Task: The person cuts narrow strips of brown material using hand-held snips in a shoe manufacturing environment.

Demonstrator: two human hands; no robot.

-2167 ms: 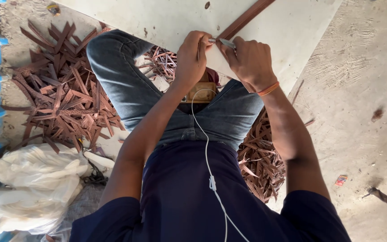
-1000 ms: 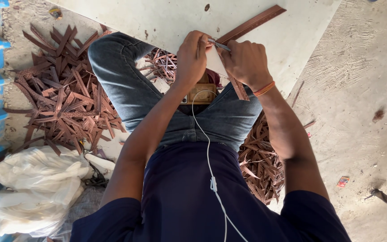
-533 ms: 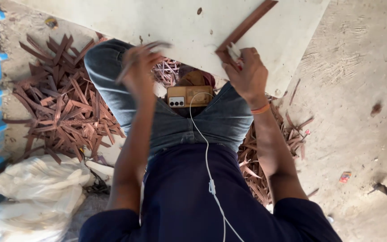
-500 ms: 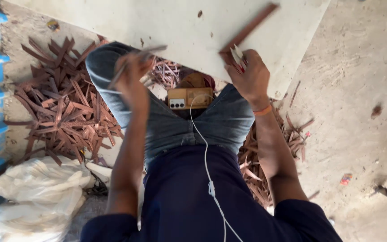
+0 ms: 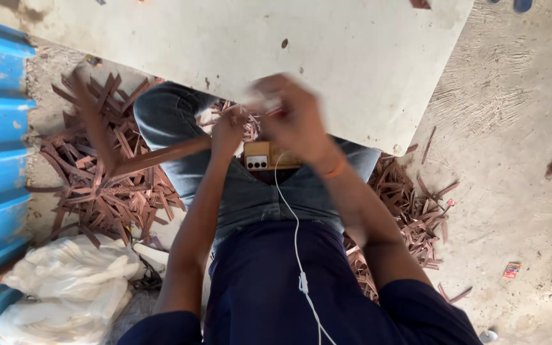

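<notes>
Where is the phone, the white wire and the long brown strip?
phone (image 5: 264,155), head view, its camera end.
white wire (image 5: 296,246), head view, mid-length over the shirt.
long brown strip (image 5: 161,156), head view, its middle.

one view only — head-worn, looking steeply down and close onto the person's own lap (image 5: 269,191), arms and surrounding floor (image 5: 512,160).

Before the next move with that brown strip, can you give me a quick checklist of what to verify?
1. Left hand grips the long brown strip: ok.
2. Right hand sharp enough to judge what it holds: not ok, blurred.
3. Phone resting on the lap: ok.
4. White cable clear of both hands: cannot tell.
5. White board in front bare where the hands work: ok.
</notes>
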